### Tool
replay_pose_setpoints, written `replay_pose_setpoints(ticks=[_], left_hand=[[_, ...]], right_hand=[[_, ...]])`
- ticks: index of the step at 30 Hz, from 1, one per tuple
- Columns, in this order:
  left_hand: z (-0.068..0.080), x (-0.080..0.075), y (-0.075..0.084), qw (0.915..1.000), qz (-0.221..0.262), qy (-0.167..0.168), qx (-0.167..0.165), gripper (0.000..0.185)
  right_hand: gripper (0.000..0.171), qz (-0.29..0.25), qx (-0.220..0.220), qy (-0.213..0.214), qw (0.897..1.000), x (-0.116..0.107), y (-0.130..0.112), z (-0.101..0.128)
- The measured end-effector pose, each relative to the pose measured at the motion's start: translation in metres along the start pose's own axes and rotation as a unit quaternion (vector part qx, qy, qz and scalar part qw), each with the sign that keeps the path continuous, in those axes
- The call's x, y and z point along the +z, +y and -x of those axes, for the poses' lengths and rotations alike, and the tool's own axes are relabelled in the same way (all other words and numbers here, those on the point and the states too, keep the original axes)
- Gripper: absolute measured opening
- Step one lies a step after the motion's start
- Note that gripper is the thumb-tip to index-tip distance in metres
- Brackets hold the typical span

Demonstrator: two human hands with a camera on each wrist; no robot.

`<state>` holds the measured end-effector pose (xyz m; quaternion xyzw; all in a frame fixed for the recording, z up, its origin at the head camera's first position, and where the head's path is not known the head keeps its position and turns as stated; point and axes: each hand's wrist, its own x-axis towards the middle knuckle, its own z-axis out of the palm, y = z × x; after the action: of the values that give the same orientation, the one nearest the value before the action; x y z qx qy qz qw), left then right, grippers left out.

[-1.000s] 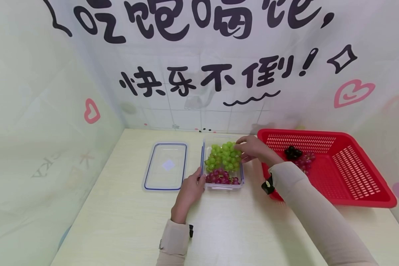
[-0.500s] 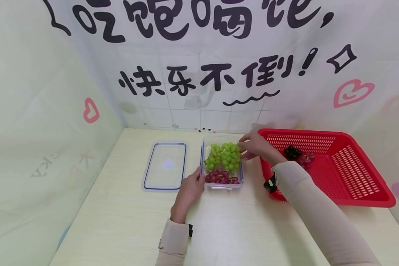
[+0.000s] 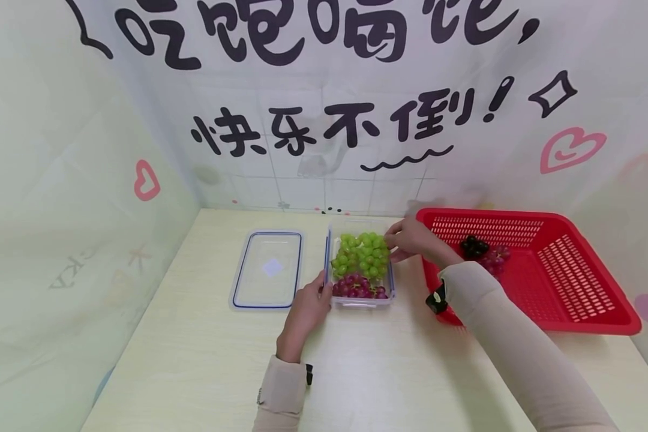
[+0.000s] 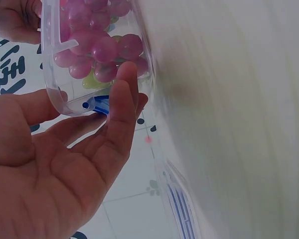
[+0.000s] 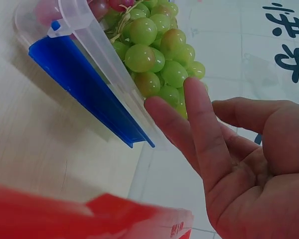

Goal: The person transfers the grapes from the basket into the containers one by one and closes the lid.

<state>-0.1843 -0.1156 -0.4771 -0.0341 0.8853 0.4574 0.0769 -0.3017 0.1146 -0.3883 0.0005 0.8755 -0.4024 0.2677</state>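
Two hands work at one clear container [image 3: 360, 300] standing mid-table. The left hand [image 3: 308, 309] lies relaxed, its straight fingers [image 4: 120, 102] pressing the container's near left corner. The right hand [image 3: 413, 239] is loosely spread at the far right corner, fingers [image 5: 199, 119] touching the green grapes [image 3: 360, 255], or perhaps just the wall beside them. Purple grapes [image 3: 356, 287] fill the near end. A lid [image 3: 268, 269] lies just left, a red basket [image 3: 572, 282] to the right.
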Motion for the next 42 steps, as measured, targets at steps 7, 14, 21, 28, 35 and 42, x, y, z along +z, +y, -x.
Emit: replay_pose_setpoints(ticks=[7, 14, 21, 28, 35, 42], left_hand=[[-0.001, 0.000, -0.001, 1.0000, -0.004, 0.000, 0.001, 0.052], [-0.001, 0.000, 0.000, 1.0000, -0.001, 0.001, 0.004, 0.051], [-0.001, 0.000, 0.000, 1.0000, 0.003, 0.000, 0.005, 0.051], [-0.001, 0.000, -0.001, 1.0000, -0.002, -0.002, 0.000, 0.052], [0.000, 0.000, 0.000, 1.0000, 0.000, -0.001, 0.000, 0.052], [-0.001, 0.001, 0.000, 1.0000, 0.000, -0.001, -0.001, 0.052]], right_hand=[[0.030, 0.005, -0.005, 0.000, 1.000, 0.001, 0.001, 0.000], [0.032, 0.000, -0.002, -0.004, 1.000, 0.001, 0.000, 0.001], [0.039, -0.011, 0.000, 0.005, 1.000, -0.011, 0.002, 0.004], [0.036, -0.042, -0.037, 0.043, 0.998, -0.027, 0.006, 0.010], [0.037, -0.024, -0.030, 0.074, 0.997, -0.046, 0.011, 0.018], [0.049, -0.027, -0.005, 0.097, 0.995, -0.063, 0.026, 0.023]])
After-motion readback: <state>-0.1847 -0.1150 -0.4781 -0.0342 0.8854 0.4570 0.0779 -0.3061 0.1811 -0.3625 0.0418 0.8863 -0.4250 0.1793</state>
